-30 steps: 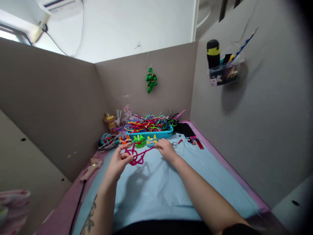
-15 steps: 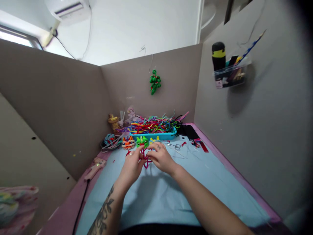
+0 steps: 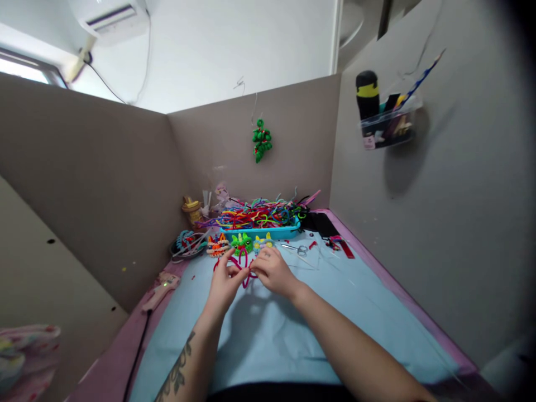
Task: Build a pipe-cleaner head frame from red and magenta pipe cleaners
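Observation:
Looped magenta pipe cleaners (image 3: 244,282) are held up over the light blue table cover. My left hand (image 3: 226,279) has its thumb and index finger on the loops from the left. From the right, my right hand (image 3: 272,271) pinches the same pipe cleaners, its fingers closed together near the crossing. Just beyond my hands sit small fuzzy figures: an orange one (image 3: 218,245), a green one (image 3: 242,243) and a pale blue and yellow one (image 3: 263,242). My fingertips partly hide where the loops meet.
A turquoise tray (image 3: 259,232) heaped with coloured pipe cleaners stands at the back. Scissors (image 3: 299,250) lie to the right. A pink glue gun (image 3: 161,290) with a black cord is at left, near a dark bowl (image 3: 186,249). Grey partitions (image 3: 251,178) surround the table.
My left hand's fingers have spread a little around the magenta loops, which have turned slightly. My right hand keeps its pinch. The whole view has shifted slightly.

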`<action>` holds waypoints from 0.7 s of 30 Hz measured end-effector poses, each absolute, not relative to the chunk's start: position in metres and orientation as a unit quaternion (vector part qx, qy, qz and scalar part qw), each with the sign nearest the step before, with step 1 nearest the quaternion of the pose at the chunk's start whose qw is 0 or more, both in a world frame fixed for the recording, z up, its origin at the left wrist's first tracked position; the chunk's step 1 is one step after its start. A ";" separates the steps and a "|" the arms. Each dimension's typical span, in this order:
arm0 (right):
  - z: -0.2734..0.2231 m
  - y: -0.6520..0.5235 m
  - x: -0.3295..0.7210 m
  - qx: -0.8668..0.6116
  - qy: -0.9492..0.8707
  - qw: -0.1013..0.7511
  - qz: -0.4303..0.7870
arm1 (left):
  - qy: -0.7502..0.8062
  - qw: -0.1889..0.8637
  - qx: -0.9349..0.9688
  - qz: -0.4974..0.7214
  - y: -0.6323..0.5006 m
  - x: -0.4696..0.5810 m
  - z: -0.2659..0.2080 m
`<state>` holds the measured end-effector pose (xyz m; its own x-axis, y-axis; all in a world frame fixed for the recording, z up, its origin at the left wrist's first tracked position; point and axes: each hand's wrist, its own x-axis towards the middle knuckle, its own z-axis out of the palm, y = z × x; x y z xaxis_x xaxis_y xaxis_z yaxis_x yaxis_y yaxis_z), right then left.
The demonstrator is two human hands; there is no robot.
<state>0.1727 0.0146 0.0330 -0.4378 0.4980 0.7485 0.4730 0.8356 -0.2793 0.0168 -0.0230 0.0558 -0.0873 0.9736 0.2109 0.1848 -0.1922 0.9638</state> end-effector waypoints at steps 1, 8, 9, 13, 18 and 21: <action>0.032 0.016 0.174 -0.287 -0.852 0.438 0.014 | 0.513 0.371 0.564 0.529 -0.023 0.016 0.057; 0.024 0.044 0.194 -0.336 -0.834 0.435 0.042 | 0.490 0.399 0.593 0.499 -0.029 -0.003 0.076; 0.022 0.047 0.196 -0.341 -0.834 0.432 0.042 | 0.491 0.400 0.595 0.495 -0.030 -0.005 0.078; 0.018 0.054 0.200 -0.349 -0.843 0.410 0.012 | 0.501 0.424 0.581 0.482 -0.032 -0.009 0.080; 0.014 0.057 0.201 -0.359 -0.848 0.386 -0.050 | 0.519 0.446 0.559 0.468 -0.032 -0.009 0.080; 0.010 0.060 0.201 -0.360 -0.852 0.374 -0.076 | 0.525 0.453 0.551 0.464 -0.032 -0.011 0.082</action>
<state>0.2015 0.0595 0.0102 -0.4620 0.5561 0.6909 0.6691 0.7299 -0.1400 -0.0108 -0.0316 0.0816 0.0193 0.9992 0.0351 0.1584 -0.0377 0.9866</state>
